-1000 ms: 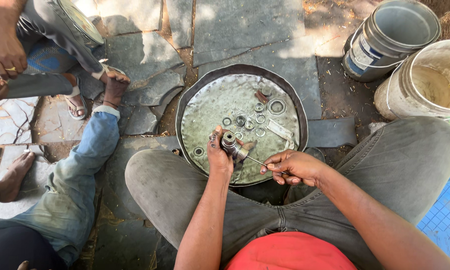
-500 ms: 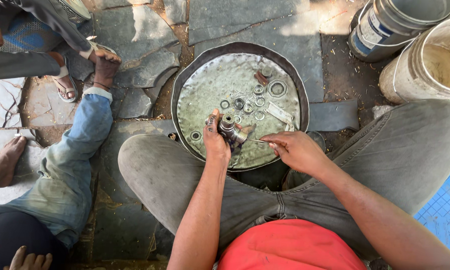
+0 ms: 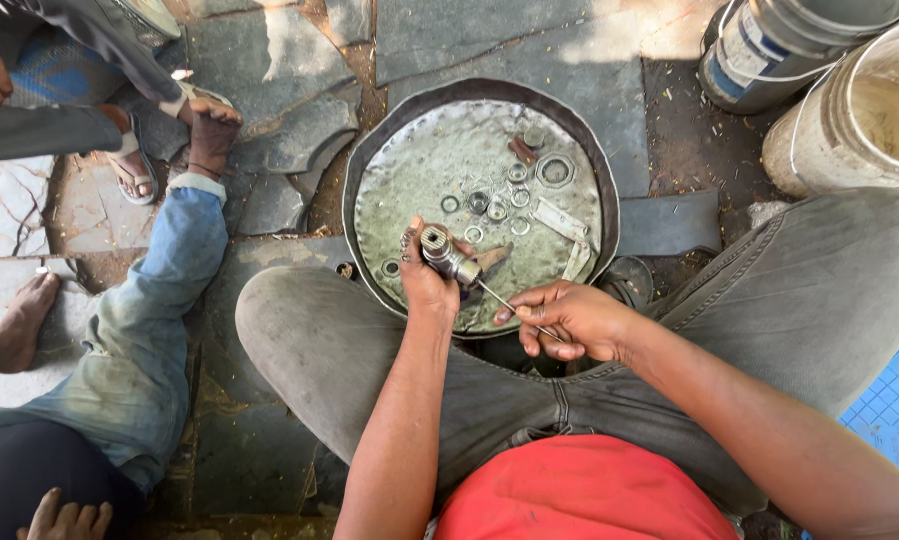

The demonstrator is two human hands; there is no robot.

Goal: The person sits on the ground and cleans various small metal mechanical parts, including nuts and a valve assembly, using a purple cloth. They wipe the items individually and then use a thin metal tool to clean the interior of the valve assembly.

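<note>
Two hands at work, left hand gripping metal shaft, right hand pinching thin rod, washer-strewn pan beyond.

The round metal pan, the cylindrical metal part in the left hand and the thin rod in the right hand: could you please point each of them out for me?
round metal pan [image 3: 440, 160], head view, bare dented floor at upper left.
cylindrical metal part [image 3: 440, 245], head view, its splined upper end.
thin rod [image 3: 498, 298], head view, the bare shaft between the hands.
</note>
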